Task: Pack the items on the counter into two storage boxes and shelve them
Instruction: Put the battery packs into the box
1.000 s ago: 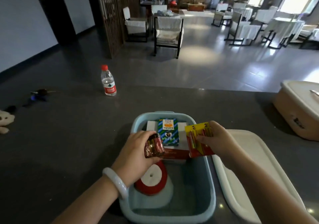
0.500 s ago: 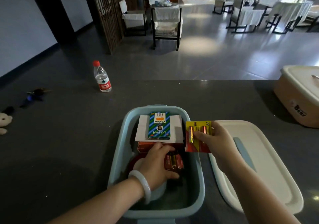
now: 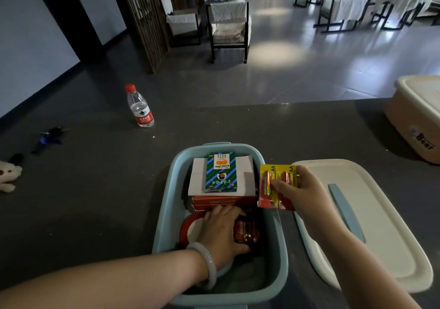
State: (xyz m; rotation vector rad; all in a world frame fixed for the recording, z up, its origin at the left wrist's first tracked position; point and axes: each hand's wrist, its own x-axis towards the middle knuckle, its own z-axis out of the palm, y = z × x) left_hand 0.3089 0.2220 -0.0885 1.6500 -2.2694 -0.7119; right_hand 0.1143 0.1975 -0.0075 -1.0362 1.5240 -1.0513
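Just below centre frame, the left hand (image 3: 221, 230) grips a battery bundle (image 3: 246, 231) inside the blue storage box (image 3: 164, 225), beside a tape roll (image 3: 185, 227). The right hand (image 3: 302, 192) pinches a yellow AA card (image 3: 271, 185) over the box's right rim. Both are best laid flat on the bare floor.

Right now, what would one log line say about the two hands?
left hand: holds batteries inside blue box | right hand: holds yellow battery card over box edge | lid: off, beside box

far half of blue box (image 3: 164, 213) blocked by stacked cartons (image 3: 221, 175); near half open.
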